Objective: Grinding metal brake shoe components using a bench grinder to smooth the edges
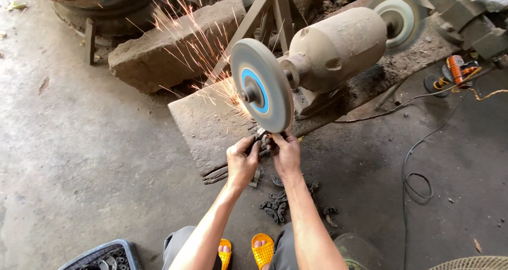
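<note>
My left hand [241, 161] and my right hand [286, 152] both grip a small dark metal piece [264, 141] and press it up against the lower rim of a spinning grey grinding wheel [261, 93] with a blue centre. Orange sparks [198, 48] fly up and to the left from the contact point. The wheel sits on one end of a dusty bench grinder motor [336, 48]; a second wheel [398, 17] spins at its far end. The piece is mostly hidden by my fingers.
Several dark metal parts [276, 205] lie on the concrete floor between my knees. A flat stone slab [209, 127] lies under the grinder, with a stone block [174, 45] behind. A black cable [418, 169] loops at right. A dark crate [106, 255] of parts stands at lower left.
</note>
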